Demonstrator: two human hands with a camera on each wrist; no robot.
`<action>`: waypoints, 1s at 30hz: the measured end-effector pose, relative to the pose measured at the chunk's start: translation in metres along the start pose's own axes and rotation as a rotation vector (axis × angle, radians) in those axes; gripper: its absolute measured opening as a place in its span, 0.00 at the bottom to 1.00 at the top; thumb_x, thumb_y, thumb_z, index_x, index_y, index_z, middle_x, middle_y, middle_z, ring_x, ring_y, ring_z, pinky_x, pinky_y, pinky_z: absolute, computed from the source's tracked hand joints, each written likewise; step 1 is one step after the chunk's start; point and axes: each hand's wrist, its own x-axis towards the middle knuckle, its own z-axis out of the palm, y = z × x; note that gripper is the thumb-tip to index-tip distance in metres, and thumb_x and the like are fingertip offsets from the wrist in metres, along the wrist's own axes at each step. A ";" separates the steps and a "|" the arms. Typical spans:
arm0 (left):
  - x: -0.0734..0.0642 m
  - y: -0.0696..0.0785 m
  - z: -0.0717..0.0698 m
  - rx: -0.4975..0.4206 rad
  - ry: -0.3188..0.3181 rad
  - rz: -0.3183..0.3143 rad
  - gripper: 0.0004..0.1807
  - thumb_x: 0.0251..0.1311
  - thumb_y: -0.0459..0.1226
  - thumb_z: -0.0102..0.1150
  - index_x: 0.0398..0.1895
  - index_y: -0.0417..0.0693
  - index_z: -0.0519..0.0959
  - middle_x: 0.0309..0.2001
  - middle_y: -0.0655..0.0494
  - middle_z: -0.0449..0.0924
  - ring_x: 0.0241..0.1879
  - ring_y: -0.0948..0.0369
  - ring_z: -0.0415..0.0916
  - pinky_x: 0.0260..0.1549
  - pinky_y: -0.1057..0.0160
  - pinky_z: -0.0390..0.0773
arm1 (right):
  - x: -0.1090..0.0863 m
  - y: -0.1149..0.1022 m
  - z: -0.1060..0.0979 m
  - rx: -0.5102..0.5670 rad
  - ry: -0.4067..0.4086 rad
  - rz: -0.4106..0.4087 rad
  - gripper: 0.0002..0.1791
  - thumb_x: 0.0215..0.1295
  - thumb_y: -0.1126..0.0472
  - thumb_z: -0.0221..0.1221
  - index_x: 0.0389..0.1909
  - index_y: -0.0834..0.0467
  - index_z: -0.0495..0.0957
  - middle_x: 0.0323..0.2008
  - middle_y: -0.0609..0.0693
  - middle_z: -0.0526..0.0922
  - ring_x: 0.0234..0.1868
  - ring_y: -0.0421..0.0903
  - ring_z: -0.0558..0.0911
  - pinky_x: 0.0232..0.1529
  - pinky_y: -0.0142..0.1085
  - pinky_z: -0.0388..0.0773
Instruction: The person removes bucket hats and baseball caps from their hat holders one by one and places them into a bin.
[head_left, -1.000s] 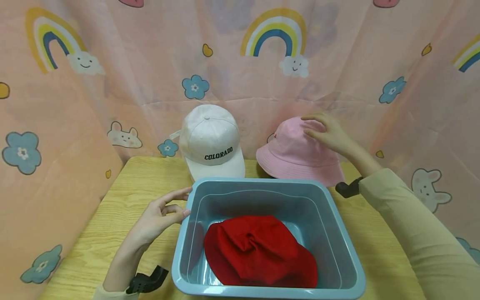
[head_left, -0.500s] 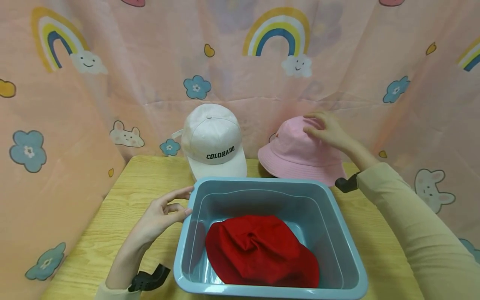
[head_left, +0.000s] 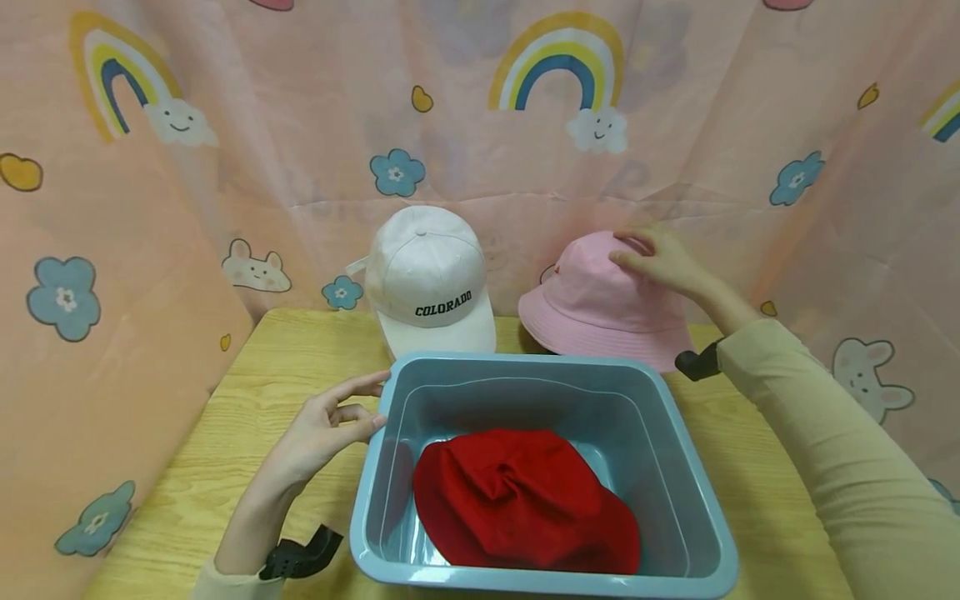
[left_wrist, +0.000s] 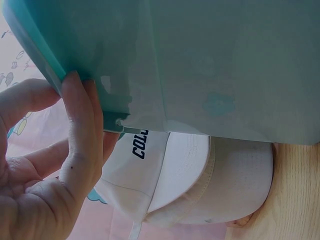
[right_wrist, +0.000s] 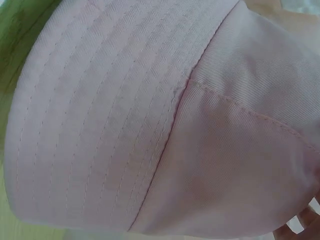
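In the head view my left hand [head_left: 318,437] holds the left rim of a blue plastic basin [head_left: 731,550]. Thumb and fingers bend against that rim in the left wrist view, beside the basin's outer wall [left_wrist: 240,60]. Inside lies a red cloth hat [head_left: 525,500], crumpled on top. Toward the back right, a pink bucket hat [head_left: 592,292] sits brim down, its crown between the curved thumb and fingers of my right hand [head_left: 660,258]. The right wrist view is filled by this hat's stitched brim [right_wrist: 95,115], with fingertips just showing at the lower right corner.
A white baseball cap [head_left: 427,275] lettered COLORADO stands behind the basin, left of the pink hat. All rest on a wood-grain table [head_left: 217,433]. A pink patterned curtain [head_left: 300,100] hangs close behind the table's back edge.
The whole head view has shifted slightly, so everything appears a little farther right. Both hands keep their places at the basin rim and the pink bucket hat.
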 end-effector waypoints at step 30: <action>-0.001 0.000 0.001 0.006 -0.002 0.011 0.30 0.62 0.37 0.60 0.69 0.48 0.66 0.61 0.41 0.67 0.35 0.64 0.80 0.44 0.62 0.77 | -0.007 -0.007 0.004 -0.104 0.198 -0.066 0.21 0.62 0.58 0.62 0.52 0.66 0.79 0.47 0.66 0.79 0.52 0.62 0.73 0.54 0.54 0.65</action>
